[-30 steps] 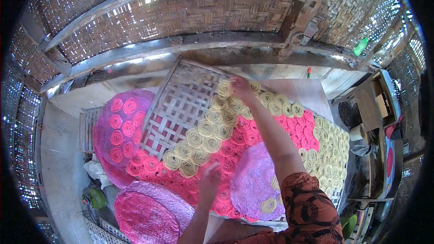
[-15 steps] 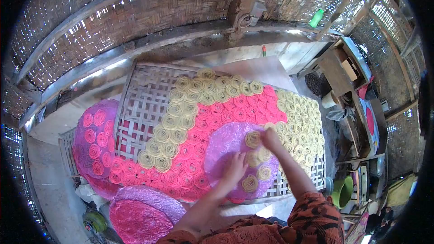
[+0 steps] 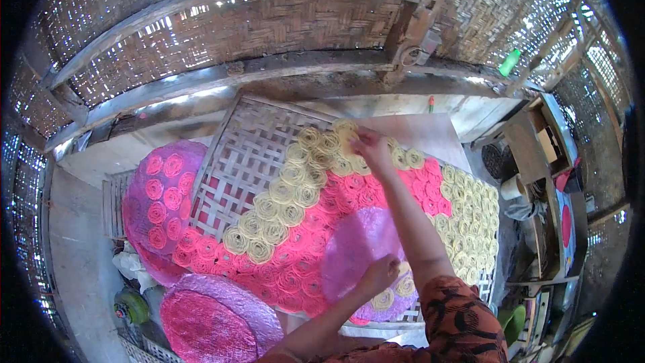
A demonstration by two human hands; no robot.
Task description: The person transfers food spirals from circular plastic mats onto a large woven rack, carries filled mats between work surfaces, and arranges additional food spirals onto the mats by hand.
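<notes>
My right hand (image 3: 371,149) reaches to the upper part of the woven bamboo tray (image 3: 236,141), its fingers pinched on a pale yellow coil among the others there. My left hand (image 3: 380,274) is half curled above the round purple sheet (image 3: 356,245); whether it holds something I cannot make out. A few yellow coils (image 3: 383,299) lie on that sheet below the hand. Pink coils (image 3: 295,272) cover the middle of the tray, with rows of yellow coils (image 3: 267,206) along their upper left side and more on the right.
A purple disc with pink coils (image 3: 156,190) rests left of the tray. Below it are round pink and purple sheets (image 3: 208,319) and a green gas cylinder (image 3: 132,306). Wooden furniture (image 3: 527,151) and a green container (image 3: 514,325) stand at the right.
My right hand has moved from the purple sheet up to the tray's upper edge. My left hand has shifted right over the sheet, where fewer yellow coils now show. The camera view has turned.
</notes>
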